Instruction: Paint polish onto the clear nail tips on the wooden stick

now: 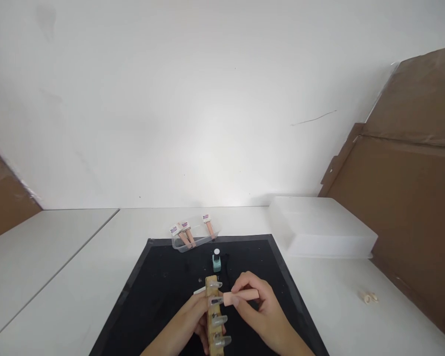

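Note:
My left hand [196, 316] is closed around a narrow wooden strip [212, 326] held upright over the black mat. Several clear nail-shaped tips [219, 320] stick out to the right from the strip. Between the thumb and fingers of my right hand [261, 311] is a pink stick-like piece [241, 296]. Its left end meets or lies very close to the second clear tip from the top. A thin white object [199, 290] shows behind the strip, by my left hand. Beyond the strip stands a teal bottle [216, 262] with a white-topped dark cap.
A clear tray [198, 242] with pink sticks bearing white labels sits at the black mat's [163, 272] far edge. At the right are a white box [324, 227], small beige rings [369, 296] and brown cardboard [404, 207]. A white wall stands behind.

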The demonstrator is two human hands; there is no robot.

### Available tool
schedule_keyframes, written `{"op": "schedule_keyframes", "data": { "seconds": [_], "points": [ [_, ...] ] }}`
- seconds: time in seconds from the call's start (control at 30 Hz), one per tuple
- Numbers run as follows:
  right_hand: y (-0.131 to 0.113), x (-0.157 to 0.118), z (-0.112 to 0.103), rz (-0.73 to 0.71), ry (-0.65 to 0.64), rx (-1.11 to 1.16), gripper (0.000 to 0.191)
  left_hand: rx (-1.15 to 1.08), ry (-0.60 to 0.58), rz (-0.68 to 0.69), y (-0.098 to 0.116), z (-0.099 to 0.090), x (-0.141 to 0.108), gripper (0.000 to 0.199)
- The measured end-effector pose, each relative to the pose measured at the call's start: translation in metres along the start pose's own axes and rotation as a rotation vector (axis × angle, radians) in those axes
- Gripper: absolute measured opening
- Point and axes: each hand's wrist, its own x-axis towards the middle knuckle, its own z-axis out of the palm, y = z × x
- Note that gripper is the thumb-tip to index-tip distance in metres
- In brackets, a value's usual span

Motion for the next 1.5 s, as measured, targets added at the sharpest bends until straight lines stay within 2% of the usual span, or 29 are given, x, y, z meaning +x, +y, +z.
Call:
{"op": "schedule_keyframes", "data": {
  "seconds": [0.33, 0.6, 1.0, 1.3, 1.5],
  "points": [
    [-0.0003, 0.0012, 0.0005, 0.014, 0.062, 0.091, 0.016, 0.000, -0.001, 0.002, -0.0088, -0.0073, 0.0024, 0.049],
    [-0.0026, -0.0009, 0.0012, -0.009, -0.039, 0.027, 0.015, 0.002, -0.034, 0.028, -0.0069, -0.0055, 0.0051, 0.035],
    [0.0019, 0.0019, 0.0009, 0.008, 0.079, 0.147, 0.013, 0.003, 0.001, 0.003, -0.0084, -0.0091, 0.0027, 0.046],
    [0.0015, 0.0001, 0.0013, 0.023, -0.020, 0.079, 0.009, 0.038, 0.000, -0.008, -0.0028, -0.0028, 0.0015, 0.044],
    [0.0006, 0.0033, 0.0028, 0.073, 0.070, 0.131, 0.011, 0.022, 0.011, -0.001, -0.0054, -0.0052, 0.0003, 0.050]
  ]
}}
